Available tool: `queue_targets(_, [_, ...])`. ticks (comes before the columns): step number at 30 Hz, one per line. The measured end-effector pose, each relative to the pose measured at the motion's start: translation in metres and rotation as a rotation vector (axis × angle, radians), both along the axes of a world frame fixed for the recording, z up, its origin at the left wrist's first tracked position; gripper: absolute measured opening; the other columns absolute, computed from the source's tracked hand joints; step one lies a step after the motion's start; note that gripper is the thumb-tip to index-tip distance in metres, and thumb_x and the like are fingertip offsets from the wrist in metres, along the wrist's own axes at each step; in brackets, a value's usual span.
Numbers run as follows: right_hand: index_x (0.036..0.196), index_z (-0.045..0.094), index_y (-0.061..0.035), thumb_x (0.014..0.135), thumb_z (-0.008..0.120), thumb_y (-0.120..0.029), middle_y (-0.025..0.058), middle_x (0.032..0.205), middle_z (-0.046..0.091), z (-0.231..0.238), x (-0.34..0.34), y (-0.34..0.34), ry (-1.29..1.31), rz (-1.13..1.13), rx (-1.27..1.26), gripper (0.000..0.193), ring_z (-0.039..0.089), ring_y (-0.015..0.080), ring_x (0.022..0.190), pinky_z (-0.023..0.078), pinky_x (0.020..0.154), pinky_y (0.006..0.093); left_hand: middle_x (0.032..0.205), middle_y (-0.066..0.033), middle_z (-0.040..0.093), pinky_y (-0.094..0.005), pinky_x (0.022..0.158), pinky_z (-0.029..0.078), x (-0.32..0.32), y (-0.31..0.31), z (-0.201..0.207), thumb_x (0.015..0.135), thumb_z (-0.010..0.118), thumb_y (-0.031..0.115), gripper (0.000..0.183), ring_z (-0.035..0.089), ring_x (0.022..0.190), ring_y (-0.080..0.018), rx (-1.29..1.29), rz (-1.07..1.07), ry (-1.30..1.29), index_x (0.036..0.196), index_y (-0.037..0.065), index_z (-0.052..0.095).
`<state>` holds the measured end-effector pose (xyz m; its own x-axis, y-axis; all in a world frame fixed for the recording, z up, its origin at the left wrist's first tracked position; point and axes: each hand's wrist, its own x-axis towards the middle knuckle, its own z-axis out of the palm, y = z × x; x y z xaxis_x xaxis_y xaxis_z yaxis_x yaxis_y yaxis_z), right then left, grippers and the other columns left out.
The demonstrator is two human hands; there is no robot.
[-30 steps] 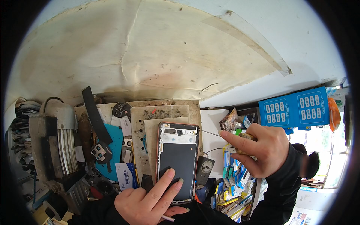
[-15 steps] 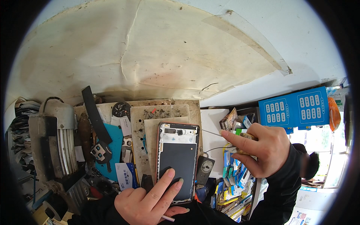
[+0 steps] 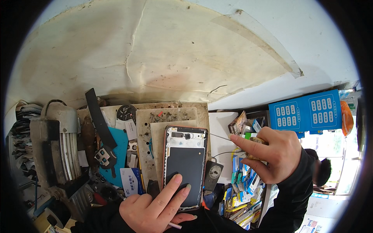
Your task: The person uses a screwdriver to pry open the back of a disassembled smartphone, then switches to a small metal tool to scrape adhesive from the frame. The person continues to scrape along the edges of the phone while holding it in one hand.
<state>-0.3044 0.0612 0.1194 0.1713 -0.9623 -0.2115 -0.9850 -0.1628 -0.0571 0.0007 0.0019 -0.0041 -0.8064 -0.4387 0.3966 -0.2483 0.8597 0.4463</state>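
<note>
In the middle lies a phone frame (image 3: 185, 159) with a dark panel, a pale strip and a camera opening at its top, and an orange-red edge. My left hand (image 3: 151, 206) grips its lower end, two fingers pressed on the panel and the thumb by the bottom edge. A thin pale stick (image 3: 175, 225) pokes out from under that hand. My right hand (image 3: 272, 155) is closed around the yellowish handle of a thin metal pick (image 3: 219, 136). The pick's tip touches, or nearly touches, the frame's upper right corner.
Beneath the phone are a pale sheet (image 3: 156, 132) and a dirty work board (image 3: 143, 120). A small dark device with a dial (image 3: 213, 173) sits to the right, near piled small boxes (image 3: 243, 194). A lamp-like grey machine (image 3: 58, 116), a black strip (image 3: 99, 116) and a blue mat (image 3: 120, 155) lie left.
</note>
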Motion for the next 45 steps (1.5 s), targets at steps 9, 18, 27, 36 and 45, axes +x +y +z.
queue_targets(9, [0.130,0.077,-0.0130,0.073,0.087,-0.020,0.0062,0.068,0.053,-0.0005,-0.0011,0.0007,-0.011,0.010,0.002,0.058,0.053,0.0190,0.053,0.037,0.045,0.0345,0.126,-0.0095,0.076,-0.0237,0.044,0.029,-0.0024,0.0056,-0.0071,0.087,0.072,0.068,0.056,0.047,0.046,-0.0102,0.005,0.017,-0.007,0.112,0.019,0.083])
queue_targets(18, [0.129,0.077,-0.0124,0.071,0.087,-0.019,0.0065,0.068,0.053,0.0001,-0.0002,0.0000,-0.007,0.004,0.002,0.059,0.054,0.0193,0.053,0.037,0.045,0.0347,0.126,-0.0096,0.076,-0.0238,0.044,0.030,-0.0009,0.0060,-0.0074,0.088,0.072,0.066,0.054,0.047,0.046,-0.0098,0.027,0.011,-0.005,0.111,0.018,0.083])
queue_targets(27, [0.127,0.078,-0.0120,0.069,0.087,-0.019,0.0067,0.068,0.054,0.0003,0.0026,0.0000,0.013,-0.009,-0.016,0.059,0.054,0.0199,0.053,0.038,0.044,0.0351,0.129,-0.0089,0.074,-0.0239,0.045,0.032,-0.0007,0.0052,-0.0040,0.089,0.072,0.065,0.054,0.047,0.048,-0.0100,0.014,0.000,-0.043,0.114,0.018,0.082])
queue_targets(36, [0.127,0.078,-0.0128,0.069,0.088,-0.021,0.0059,0.067,0.053,0.0016,0.0029,-0.0008,0.024,-0.014,0.001,0.059,0.053,0.0192,0.051,0.036,0.044,0.0350,0.129,-0.0085,0.074,-0.0239,0.045,0.031,-0.0008,0.0054,-0.0038,0.088,0.072,0.066,0.055,0.046,0.048,-0.0100,0.009,0.001,-0.053,0.113,0.018,0.082])
queue_targets(45, [0.127,0.078,-0.0128,0.070,0.087,-0.021,0.0062,0.067,0.053,0.0006,0.0012,-0.0001,0.007,-0.004,-0.007,0.058,0.053,0.0193,0.052,0.037,0.044,0.0351,0.127,-0.0078,0.076,-0.0239,0.045,0.030,-0.0023,0.0076,-0.0074,0.087,0.072,0.067,0.055,0.045,0.047,-0.0096,-0.002,0.030,-0.014,0.110,0.019,0.083])
